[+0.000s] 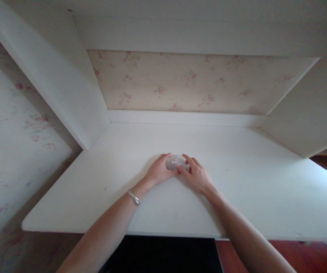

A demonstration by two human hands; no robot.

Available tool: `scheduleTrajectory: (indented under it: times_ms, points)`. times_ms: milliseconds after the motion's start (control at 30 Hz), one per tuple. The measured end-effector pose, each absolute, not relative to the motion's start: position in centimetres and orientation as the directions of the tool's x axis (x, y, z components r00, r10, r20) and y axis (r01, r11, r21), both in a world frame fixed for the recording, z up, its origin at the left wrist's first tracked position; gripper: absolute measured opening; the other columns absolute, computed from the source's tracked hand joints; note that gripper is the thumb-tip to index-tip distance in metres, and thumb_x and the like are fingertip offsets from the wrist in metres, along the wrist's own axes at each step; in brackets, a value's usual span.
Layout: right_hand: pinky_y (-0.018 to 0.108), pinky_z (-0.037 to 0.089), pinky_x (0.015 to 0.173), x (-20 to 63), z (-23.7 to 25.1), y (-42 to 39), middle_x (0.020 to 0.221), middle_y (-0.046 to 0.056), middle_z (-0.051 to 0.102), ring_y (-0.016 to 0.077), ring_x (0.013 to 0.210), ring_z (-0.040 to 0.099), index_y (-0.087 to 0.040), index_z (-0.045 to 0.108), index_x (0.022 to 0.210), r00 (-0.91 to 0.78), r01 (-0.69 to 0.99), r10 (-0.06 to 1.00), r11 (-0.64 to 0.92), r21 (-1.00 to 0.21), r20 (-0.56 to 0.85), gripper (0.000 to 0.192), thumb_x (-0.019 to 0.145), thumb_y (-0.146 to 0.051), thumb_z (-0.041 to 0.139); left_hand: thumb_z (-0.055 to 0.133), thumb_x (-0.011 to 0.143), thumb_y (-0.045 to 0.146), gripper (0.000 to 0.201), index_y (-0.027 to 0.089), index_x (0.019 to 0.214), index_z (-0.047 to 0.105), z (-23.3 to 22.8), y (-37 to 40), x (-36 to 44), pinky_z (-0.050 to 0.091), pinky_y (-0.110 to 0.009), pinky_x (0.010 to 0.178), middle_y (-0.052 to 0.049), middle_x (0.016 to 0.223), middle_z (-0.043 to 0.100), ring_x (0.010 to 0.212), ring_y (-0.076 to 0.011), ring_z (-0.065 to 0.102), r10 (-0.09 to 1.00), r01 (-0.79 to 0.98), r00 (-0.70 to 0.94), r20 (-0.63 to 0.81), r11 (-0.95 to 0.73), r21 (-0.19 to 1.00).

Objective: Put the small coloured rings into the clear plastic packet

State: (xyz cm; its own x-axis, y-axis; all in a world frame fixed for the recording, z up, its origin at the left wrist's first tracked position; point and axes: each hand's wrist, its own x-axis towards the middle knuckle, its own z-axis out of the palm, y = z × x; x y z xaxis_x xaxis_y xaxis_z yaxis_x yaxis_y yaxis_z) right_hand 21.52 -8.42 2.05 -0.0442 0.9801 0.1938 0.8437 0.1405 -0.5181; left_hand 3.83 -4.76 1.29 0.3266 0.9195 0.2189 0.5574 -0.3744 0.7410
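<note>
A small translucent, whitish rounded object [176, 161] is between my two hands over the middle of the white desk [237, 189]; its exact kind I cannot make out. My left hand [160, 169] curls around its left side, with a silver bracelet [134, 197] on that wrist. From the right, my right hand [196, 173] grips it with thumb and fingers at its near and right edges. The fingers hide part of its outline and underside.
White side panels [63, 76] and an overhead board [180, 34] frame the desk. Behind is floral wallpaper [186, 83]. A small dark speck [105, 188] lies on the desk at left. Below the front edge is a black surface [166, 256].
</note>
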Motion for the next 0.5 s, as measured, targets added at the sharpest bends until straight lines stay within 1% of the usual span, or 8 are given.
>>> scheduleTrajectory:
  times_ms: [67, 133, 200, 267, 333, 400, 500]
  points:
    - [0.031, 0.047, 0.074, 21.3, 2.2, -8.5, 0.123, 0.008, 0.052, 0.0202, 0.087, 0.061, -0.029, 0.038, 0.135, -0.050, 0.822, 0.979, 0.153, -0.548, 0.197, 0.064, 0.080, -0.061, 0.048, 0.072, 0.064, 0.034, 0.075, 0.018, 0.131, 0.042, 1.6, -5.1, 4.0, 0.046, -0.033, 0.087, -0.011, 0.129, 0.049, 0.103, -0.0227, 0.056, 0.919, 0.558, 0.304, 0.250, -0.385, 0.735]
    - [0.033, 0.046, 0.079, 21.0, 2.3, -8.4, 0.126, 0.008, 0.050, 0.0212, 0.092, 0.060, -0.029, 0.038, 0.135, -0.068, 0.806, 0.980, 0.164, -0.568, 0.187, 0.069, 0.076, -0.062, 0.052, 0.070, 0.065, 0.029, 0.078, 0.020, 0.134, 0.036, 1.8, -5.4, 4.2, 0.047, -0.033, 0.087, -0.010, 0.131, 0.047, 0.104, -0.0225, 0.055, 0.915, 0.563, 0.306, 0.264, -0.397, 0.725]
    - [0.034, 0.046, 0.082, 21.0, 2.3, -8.3, 0.124, 0.007, 0.052, 0.0217, 0.096, 0.059, -0.028, 0.044, 0.131, -0.075, 0.797, 0.980, 0.170, -0.580, 0.184, 0.066, 0.075, -0.062, 0.053, 0.070, 0.065, 0.028, 0.080, 0.022, 0.136, 0.033, 1.9, -5.7, 4.3, 0.047, -0.033, 0.086, -0.009, 0.132, 0.046, 0.104, -0.0224, 0.055, 0.914, 0.567, 0.308, 0.265, -0.400, 0.720]
    - [0.033, 0.045, 0.083, 21.2, 2.3, -8.0, 0.121, 0.006, 0.055, 0.0211, 0.097, 0.058, -0.028, 0.050, 0.126, -0.087, 0.784, 0.977, 0.187, -0.592, 0.193, 0.059, 0.075, -0.058, 0.055, 0.072, 0.064, 0.030, 0.083, 0.024, 0.137, 0.032, 1.9, -6.0, 4.4, 0.047, -0.033, 0.086, -0.009, 0.131, 0.047, 0.103, -0.0222, 0.056, 0.916, 0.566, 0.306, 0.260, -0.394, 0.724]
    - [0.031, 0.045, 0.084, 21.8, 2.3, -7.6, 0.119, 0.005, 0.057, 0.0195, 0.095, 0.058, -0.028, 0.054, 0.123, -0.109, 0.757, 0.974, 0.211, -0.618, 0.198, 0.052, 0.076, -0.051, 0.057, 0.075, 0.061, 0.038, 0.090, 0.025, 0.138, 0.029, 1.9, -6.2, 4.4, 0.048, -0.032, 0.083, -0.009, 0.132, 0.045, 0.096, -0.0207, 0.058, 0.919, 0.552, 0.306, 0.249, -0.384, 0.740]
    - [0.030, 0.045, 0.082, 23.1, 2.4, -6.9, 0.114, 0.004, 0.061, 0.0179, 0.091, 0.059, -0.027, 0.058, 0.119, -0.111, 0.723, 0.978, 0.200, -0.661, 0.174, 0.048, 0.075, -0.047, 0.059, 0.074, 0.060, 0.049, 0.093, 0.025, 0.138, 0.028, 1.9, -6.4, 4.5, 0.050, -0.031, 0.077, -0.010, 0.134, 0.041, 0.082, -0.0165, 0.061, 0.924, 0.535, 0.303, 0.233, -0.367, 0.761]
    - [0.030, 0.046, 0.077, 26.2, 2.6, -5.5, 0.103, 0.004, 0.065, 0.0177, 0.084, 0.061, -0.026, 0.059, 0.117, 0.028, 0.694, 0.993, 0.064, -0.717, 0.116, 0.048, 0.075, -0.049, 0.058, 0.066, 0.066, 0.056, 0.084, 0.024, 0.136, 0.030, 1.5, -6.3, 4.5, 0.050, -0.030, 0.070, -0.011, 0.133, 0.040, 0.066, -0.0103, 0.058, 0.939, 0.532, 0.276, 0.206, -0.328, 0.781]
